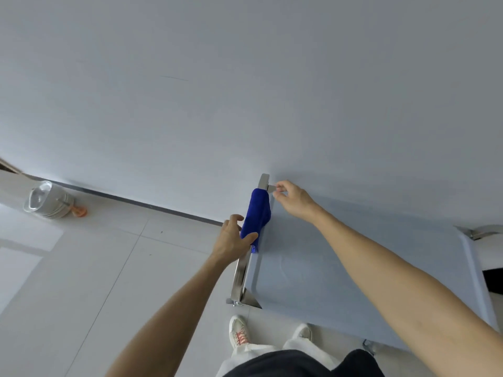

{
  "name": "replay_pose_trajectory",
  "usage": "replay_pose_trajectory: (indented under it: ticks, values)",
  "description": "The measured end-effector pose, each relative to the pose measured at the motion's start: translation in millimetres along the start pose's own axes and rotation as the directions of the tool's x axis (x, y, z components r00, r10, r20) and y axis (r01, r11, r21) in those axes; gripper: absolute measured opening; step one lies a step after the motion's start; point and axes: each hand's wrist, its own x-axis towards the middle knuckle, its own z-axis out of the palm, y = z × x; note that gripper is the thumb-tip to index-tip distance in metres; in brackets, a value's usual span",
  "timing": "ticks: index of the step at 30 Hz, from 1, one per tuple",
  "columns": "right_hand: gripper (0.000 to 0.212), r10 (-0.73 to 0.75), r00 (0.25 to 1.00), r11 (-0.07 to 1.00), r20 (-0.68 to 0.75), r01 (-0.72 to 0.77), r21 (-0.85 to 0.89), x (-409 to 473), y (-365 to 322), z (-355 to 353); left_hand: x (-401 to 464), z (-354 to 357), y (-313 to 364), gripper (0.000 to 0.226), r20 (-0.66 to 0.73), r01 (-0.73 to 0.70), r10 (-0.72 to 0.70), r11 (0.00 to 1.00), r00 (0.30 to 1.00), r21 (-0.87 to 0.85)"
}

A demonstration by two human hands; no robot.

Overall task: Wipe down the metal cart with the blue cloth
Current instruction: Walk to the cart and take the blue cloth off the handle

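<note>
We face a pale grey wall (245,77) that fills the upper half of our view, with a white tiled floor (95,268) spreading toward eight o'clock and a dark baseboard (136,204) between them. The metal cart (353,268) stands against the wall at four o'clock, its flat top reflecting the wall, and its polished side rail (241,276) runs from six o'clock up toward twelve. The blue cloth (257,213) is draped over the far part of that rail, its long axis along the rail, pointing toward twelve. Our left hand (231,238) grips the cloth's near end, thumb over it. Our right hand (292,198) pinches at the rail's far corner, fingers curled. A lidded bucket (47,200) sits at nine o'clock by the wall. Our pale shoes (239,331) show at six.
</note>
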Motion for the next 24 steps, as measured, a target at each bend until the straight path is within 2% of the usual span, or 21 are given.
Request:
replay_pose_trajectory:
  ticks: [5, 8, 11, 13, 15, 16, 19, 21, 24]
  values:
    - [0.045, 0.05, 0.998, 0.998, 0.033, -0.049, -0.03, 34, -20, 18, 10, 15, 1, 0.054, -0.026, 0.036, -0.038, 0.996, 0.999, -0.077]
    - [0.037, 0.079, 0.996, 0.994, 0.052, -0.074, -0.082, 41, -17, 25, 14, 18, 0, 0.05, -0.032, 0.042, -0.046, 0.992, 0.998, -0.122]
    - [0.036, 0.093, 0.991, 0.994, 0.092, -0.087, -0.062, 40, -10, 26, 15, 19, -2, 0.046, -0.037, 0.034, -0.041, 0.986, 0.999, -0.165]
    - [0.03, 0.095, 0.99, 0.994, 0.106, -0.089, -0.059, 39, -7, 23, 13, 19, -2, 0.043, -0.041, 0.031, -0.039, 0.985, 0.998, -0.169]
    - [0.015, 0.104, 0.984, 0.989, 0.148, -0.087, -0.116, 39, -5, 18, 12, 18, -1, 0.037, -0.045, 0.025, -0.032, 0.986, 0.998, -0.163]
    - [0.016, 0.099, 0.98, 0.987, 0.174, -0.074, -0.144, 38, -5, 14, 11, 17, -1, 0.034, -0.051, 0.016, -0.024, 0.988, 0.998, -0.154]
    - [0.024, 0.058, 0.982, 0.988, 0.178, -0.03, -0.153, 33, -3, 2, 7, 15, -3, 0.03, -0.098, -0.049, 0.048, 0.999, 0.994, -0.008]
    - [0.022, 0.001, 0.991, 0.995, 0.137, 0.013, -0.102, 26, -4, -8, 3, 14, -5, 0.037, -0.125, -0.088, 0.105, 0.987, 0.987, 0.131]
    - [0.022, -0.086, 0.992, 0.996, 0.09, 0.088, -0.021, 11, -6, -21, 0, 15, -3, 0.047, -0.162, -0.112, 0.15, 0.968, 0.975, 0.226]
